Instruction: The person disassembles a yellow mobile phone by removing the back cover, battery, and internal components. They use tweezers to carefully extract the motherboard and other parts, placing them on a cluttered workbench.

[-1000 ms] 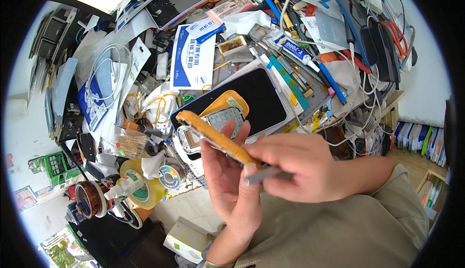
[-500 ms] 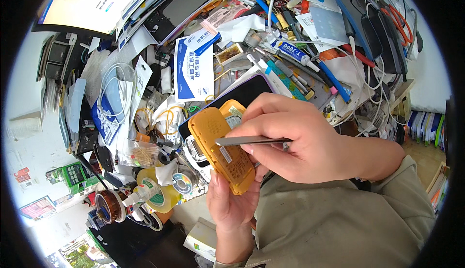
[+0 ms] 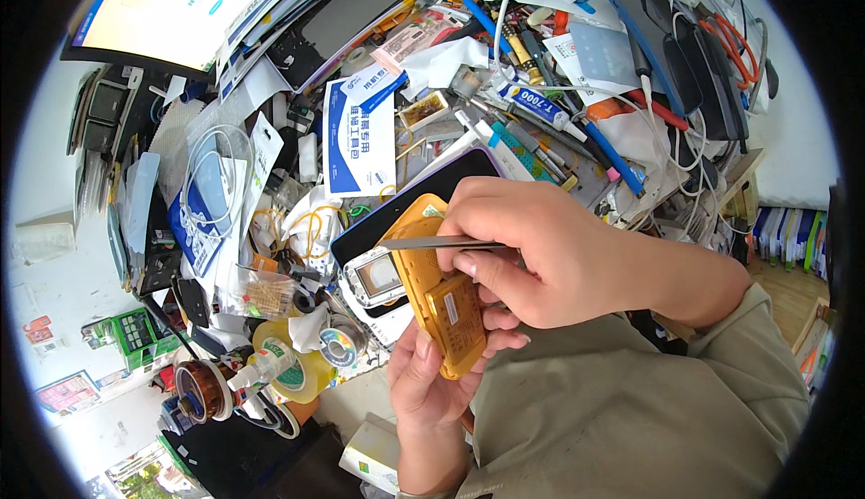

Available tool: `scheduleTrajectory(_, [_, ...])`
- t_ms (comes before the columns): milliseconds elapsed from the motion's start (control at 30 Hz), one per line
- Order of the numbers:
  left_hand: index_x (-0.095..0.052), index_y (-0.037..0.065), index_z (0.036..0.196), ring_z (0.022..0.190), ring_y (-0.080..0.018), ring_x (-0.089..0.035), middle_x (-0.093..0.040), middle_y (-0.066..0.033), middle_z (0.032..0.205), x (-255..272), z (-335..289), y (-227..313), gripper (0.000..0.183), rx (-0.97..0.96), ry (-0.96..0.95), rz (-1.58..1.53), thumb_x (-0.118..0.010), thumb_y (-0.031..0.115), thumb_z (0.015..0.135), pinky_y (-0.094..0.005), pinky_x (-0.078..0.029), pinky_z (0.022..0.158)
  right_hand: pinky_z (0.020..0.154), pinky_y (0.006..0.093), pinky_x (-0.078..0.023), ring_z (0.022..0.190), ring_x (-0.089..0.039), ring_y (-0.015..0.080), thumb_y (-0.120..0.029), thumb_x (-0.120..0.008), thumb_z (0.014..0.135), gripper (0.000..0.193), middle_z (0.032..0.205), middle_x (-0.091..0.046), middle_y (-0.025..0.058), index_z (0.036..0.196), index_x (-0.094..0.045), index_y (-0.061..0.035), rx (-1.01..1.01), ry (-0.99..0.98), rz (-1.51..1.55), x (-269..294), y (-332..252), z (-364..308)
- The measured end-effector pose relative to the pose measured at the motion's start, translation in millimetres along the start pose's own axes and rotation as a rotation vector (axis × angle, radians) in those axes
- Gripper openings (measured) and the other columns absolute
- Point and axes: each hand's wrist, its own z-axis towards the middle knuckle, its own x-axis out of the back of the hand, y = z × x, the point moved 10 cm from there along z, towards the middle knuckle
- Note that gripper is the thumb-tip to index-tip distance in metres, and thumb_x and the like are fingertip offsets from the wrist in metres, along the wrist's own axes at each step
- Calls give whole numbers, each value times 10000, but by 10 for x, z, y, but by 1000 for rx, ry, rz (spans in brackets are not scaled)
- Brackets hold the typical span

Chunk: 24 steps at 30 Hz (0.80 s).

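My left hand (image 3: 428, 377) is closed around the lower end of a yellow phone housing (image 3: 461, 341), thumb on its near side and fingertips at its right edge. The housing is tilted, with a raised block bearing a label on its lower half. My right hand (image 3: 541, 251) pinches a thin, flat grey metal tool (image 3: 423, 242), which crosses over the housing's upper part and points left. Its fingertips sit at the housing's inner side, hiding part of it. Behind lie a white phone frame (image 3: 368, 281) with a metal plate and a dark smartphone (image 3: 441, 179).
Tools, papers and cables crowd the bench. A blue-and-white leaflet (image 3: 360, 138), a glue tube (image 3: 545, 107) and a blue pen-like tool (image 3: 614, 156) lie beyond my hands. To the left are a solder spool (image 3: 341, 346), a yellow tape roll (image 3: 311, 373) and a spray bottle (image 3: 261, 366).
The yellow housing has turned and shifted slightly right and down, showing its block differently. My right hand has raised the metal tool to the housing's upper part, and the white frame shows more.
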Motion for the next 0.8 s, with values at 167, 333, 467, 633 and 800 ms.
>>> scheduleTrajectory(167, [-238, -60, 1556, 1319, -474, -532, -434, -327, 1483, 133, -11, 97, 776, -77, 29, -245, -573, 387, 1018, -603, -489, 1060, 615, 302, -473, 712, -604, 222, 41, -671, 864, 141, 993, -630, 103, 995, -649, -6, -113, -115, 231, -56, 18, -24])
scheduleTrajectory(333, [-236, 30, 1591, 1408, -464, -441, -366, -300, 1553, 134, -50, 197, 724, -137, 9, -137, -508, 425, 1048, -606, -418, 1140, 621, 272, -482, 758, -648, 188, 30, -793, 783, 237, 1011, -689, 97, 1009, -746, -21, 252, -53, 49, -26, -361, 16])
scheduleTrajectory(467, [-176, -49, 1579, 1380, -484, -470, -429, -304, 1515, 133, -26, 208, 884, -82, -75, -329, -619, 437, 990, -602, -401, 1148, 705, 291, -525, 866, -678, 207, 64, -783, 781, 245, 997, -691, 111, 1010, -758, -19, 167, 193, 64, 418, -240, -22])
scheduleTrajectory(633, [-120, -48, 1587, 1419, -502, -410, -395, -323, 1536, 97, -67, 232, 920, -65, -168, -478, -618, 444, 990, -615, -347, 1179, 731, 261, -533, 882, -686, 199, 82, -750, 767, 292, 1049, -685, 75, 1034, -761, -35, 197, 252, -521, 571, -13, -97])
scheduleTrajectory(800, [-89, -34, 1596, 1461, -511, -334, -346, -331, 1560, 53, -61, 218, 906, -50, -244, -526, -591, 439, 1008, -629, -303, 1197, 772, 325, -566, 936, -701, 228, 40, -754, 809, 256, 1081, -704, 82, 1057, -763, -25, 146, 235, -590, 484, 258, -217])
